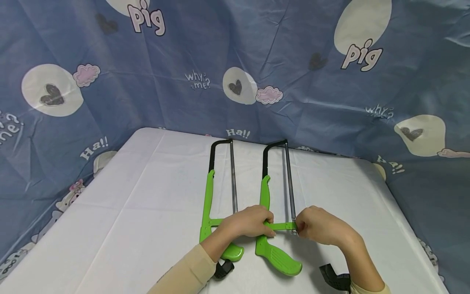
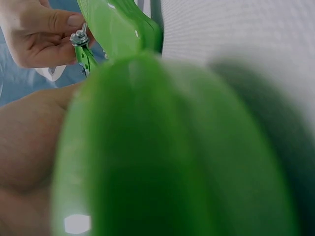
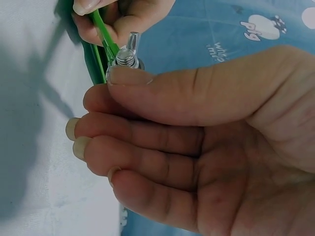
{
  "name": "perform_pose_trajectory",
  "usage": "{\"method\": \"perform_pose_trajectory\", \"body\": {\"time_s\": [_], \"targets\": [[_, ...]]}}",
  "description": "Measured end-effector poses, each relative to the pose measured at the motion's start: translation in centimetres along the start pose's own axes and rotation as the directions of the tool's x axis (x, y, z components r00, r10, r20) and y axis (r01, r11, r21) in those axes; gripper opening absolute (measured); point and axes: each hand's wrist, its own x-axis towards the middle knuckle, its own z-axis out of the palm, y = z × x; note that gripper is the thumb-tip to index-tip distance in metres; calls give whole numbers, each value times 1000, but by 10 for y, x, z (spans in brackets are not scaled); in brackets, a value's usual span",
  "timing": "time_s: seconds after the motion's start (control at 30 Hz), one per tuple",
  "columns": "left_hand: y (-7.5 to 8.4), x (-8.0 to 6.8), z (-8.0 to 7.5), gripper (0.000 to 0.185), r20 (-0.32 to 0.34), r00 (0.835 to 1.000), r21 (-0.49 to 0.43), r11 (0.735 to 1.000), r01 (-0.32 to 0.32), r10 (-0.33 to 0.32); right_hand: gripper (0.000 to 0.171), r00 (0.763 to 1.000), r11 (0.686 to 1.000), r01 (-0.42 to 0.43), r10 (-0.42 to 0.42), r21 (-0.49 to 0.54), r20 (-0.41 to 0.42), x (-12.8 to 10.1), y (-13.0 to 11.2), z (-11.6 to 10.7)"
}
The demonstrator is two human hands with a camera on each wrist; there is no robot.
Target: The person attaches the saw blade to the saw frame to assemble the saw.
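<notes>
Head view: hacksaw (image 1: 273, 212) between hands (gripped).

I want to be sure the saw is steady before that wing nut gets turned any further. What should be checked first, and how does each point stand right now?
1. Left hand grips the right hacksaw at its green crossbar: ok.
2. Right hand pinches the wing nut with thumb and finger: ok.
3. Saw lies flat on the white table: ok.
4. Blade seated at the far end of the frame: cannot tell.
5. Left hacksaw lies apart from the right one: ok.
6. Blade tension: cannot tell.
</notes>
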Motion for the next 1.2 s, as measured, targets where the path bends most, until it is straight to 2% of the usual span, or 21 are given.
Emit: {"method": "perform_pose_trajectory", "body": {"time_s": [0.23, 0.6, 0.7, 0.93, 1.2], "targets": [[3, -2, -2, 27, -3, 1000, 14, 1000, 12, -12, 20, 999, 998, -32, 31, -47, -21, 1, -3, 2], [1, 0, -2, 30, 2, 1000, 16, 1000, 5, -5, 21, 997, 997, -68, 66, -43, -39, 5, -5, 4], [1, 0, -1, 30, 4, 1000, 18, 1000, 4, -4, 25, 996, 996, -88, 87, -25, -34, 5, -7, 5], [1, -1, -1, 27, 5, 1000, 32, 999, 7, -7, 49, 986, 987, -159, 159, 10, -40, 4, -10, 6], [3, -1, -1, 26, 10, 1000, 21, 1000, 20, -20, 50, 987, 988, -154, 154, 10, -42, 3, -10, 7]]}}
